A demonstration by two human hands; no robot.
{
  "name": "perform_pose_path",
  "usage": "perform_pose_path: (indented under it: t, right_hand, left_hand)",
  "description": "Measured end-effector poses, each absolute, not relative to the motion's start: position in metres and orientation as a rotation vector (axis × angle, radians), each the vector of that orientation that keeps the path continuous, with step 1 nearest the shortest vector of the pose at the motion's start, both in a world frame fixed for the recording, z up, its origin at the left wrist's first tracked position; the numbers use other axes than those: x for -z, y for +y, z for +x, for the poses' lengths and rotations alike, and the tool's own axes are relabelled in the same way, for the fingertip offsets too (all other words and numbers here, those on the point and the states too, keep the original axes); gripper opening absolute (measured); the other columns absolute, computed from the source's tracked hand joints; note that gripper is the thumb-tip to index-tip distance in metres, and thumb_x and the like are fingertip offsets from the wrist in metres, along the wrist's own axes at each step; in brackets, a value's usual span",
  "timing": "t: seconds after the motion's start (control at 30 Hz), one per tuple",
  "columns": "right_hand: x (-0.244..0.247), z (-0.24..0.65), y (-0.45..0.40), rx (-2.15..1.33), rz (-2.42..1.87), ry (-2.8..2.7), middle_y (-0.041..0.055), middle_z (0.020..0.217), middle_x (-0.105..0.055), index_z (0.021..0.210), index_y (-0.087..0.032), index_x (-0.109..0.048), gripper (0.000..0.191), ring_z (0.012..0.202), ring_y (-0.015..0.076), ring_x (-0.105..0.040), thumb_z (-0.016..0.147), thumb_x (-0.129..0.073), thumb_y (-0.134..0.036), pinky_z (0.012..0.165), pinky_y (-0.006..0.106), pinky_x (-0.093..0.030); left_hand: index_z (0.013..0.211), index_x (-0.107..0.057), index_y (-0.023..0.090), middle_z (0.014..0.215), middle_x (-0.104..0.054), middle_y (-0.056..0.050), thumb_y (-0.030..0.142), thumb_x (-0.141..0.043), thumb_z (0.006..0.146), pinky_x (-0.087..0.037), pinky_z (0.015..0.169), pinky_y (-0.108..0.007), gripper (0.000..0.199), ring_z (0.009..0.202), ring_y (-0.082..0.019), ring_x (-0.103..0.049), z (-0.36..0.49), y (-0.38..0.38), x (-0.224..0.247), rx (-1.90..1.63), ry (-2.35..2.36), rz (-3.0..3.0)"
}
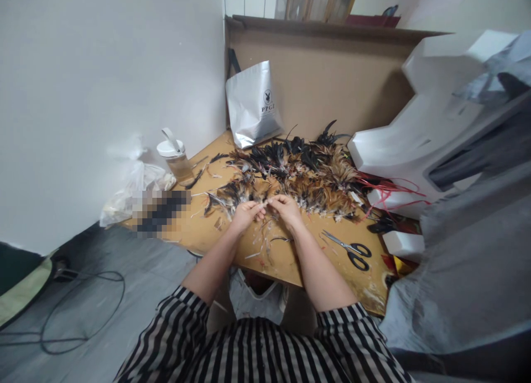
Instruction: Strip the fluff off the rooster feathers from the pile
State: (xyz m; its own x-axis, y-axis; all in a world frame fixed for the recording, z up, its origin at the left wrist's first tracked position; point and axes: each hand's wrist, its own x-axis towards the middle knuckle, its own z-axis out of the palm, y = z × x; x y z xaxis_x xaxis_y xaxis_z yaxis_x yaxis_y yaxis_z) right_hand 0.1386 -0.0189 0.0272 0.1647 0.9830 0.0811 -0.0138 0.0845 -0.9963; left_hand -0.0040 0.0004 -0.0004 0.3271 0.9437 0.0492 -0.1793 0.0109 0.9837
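The small pale piece (264, 204) lies directly between the 2 hands, its long axis running roughly crosswise from the left hand (248, 214) to the right hand (286, 208), so neither is clearly nearer. Both hands are nearly closed, thumb and forefinger pinched on it, the other fingers curled in. The feather bunches (309, 192) lie just beyond the fingertips on the table (269, 264), in rows stretching left to right, mostly toward the right hand's side. The scissors (350, 249) rest right of the right forearm, nearer that hand, blades pointing up and left toward it. The piece is too small to identify, fingers hide its ends, overlapping feathers obscure their quills, and a pixelated patch at the table's left masks whatever is there.
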Motion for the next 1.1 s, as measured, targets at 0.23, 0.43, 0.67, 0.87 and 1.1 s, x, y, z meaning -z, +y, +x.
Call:
perform_pose_path:
  t: [0.23,0.43,0.67,0.87,1.1]
  right_hand:
    - [-0.02,0.178,-0.013,-0.698,-1.487,-1.456,0.0001,0.054,-0.059,0.059,-0.016,-0.063,0.02,0.049,0.0108,-0.047,0.062,-0.06,-0.036,0.049,0.023,-0.034]
    - [-0.021,0.183,-0.019,-0.687,-1.572,-1.733,-0.0026,0.051,-0.057,0.057,-0.018,-0.064,0.014,0.046,0.0096,-0.045,0.059,-0.062,-0.031,0.046,0.021,-0.029]
    - [-0.027,0.18,-0.026,-0.53,-1.711,-1.964,-0.0023,0.056,-0.06,0.062,-0.021,-0.064,0.014,0.048,0.01,-0.046,0.058,-0.066,-0.034,0.047,0.022,-0.026]
    - [-0.038,0.167,-0.032,-0.273,-2.015,-2.143,0.0046,0.074,-0.065,0.069,-0.021,-0.066,0.01,0.067,0.015,-0.055,0.066,-0.056,-0.024,0.056,0.023,-0.03]
    - [-0.034,0.175,-0.028,-0.375,-1.943,-1.996,0.0025,0.062,-0.062,0.064,-0.018,-0.064,0.018,0.058,0.0118,-0.052,0.069,-0.049,-0.026,0.054,0.021,-0.031]
  left_hand:
    - [0.067,-0.061,0.011,0.058,-0.059,-0.002,0.032,-0.065,0.065,-0.034,0.045,-0.017,0.022,0.047,-0.005,-0.049,-0.006,0.002,-0.004,-1.118,0.767,1.003]
    - [0.073,-0.061,0.011,0.062,-0.059,-0.001,0.03,-0.067,0.063,-0.036,0.048,-0.016,0.022,0.049,-0.004,-0.049,-0.008,0.002,-0.006,-1.184,0.714,0.861]
    - [0.075,-0.062,0.01,0.062,-0.06,-0.001,0.028,-0.068,0.062,-0.036,0.048,-0.016,0.023,0.049,-0.004,-0.05,-0.008,0.001,-0.008,-1.187,0.677,0.82]
    - [0.073,-0.061,0.009,0.063,-0.06,-0.001,0.028,-0.068,0.062,-0.037,0.048,-0.016,0.023,0.05,-0.004,-0.051,-0.008,0.002,-0.006,-1.187,0.666,0.832]
    - [0.073,-0.061,0.009,0.063,-0.06,-0.001,0.027,-0.068,0.062,-0.036,0.047,-0.016,0.022,0.049,-0.004,-0.05,-0.008,0.001,-0.007,-1.177,0.673,0.83]
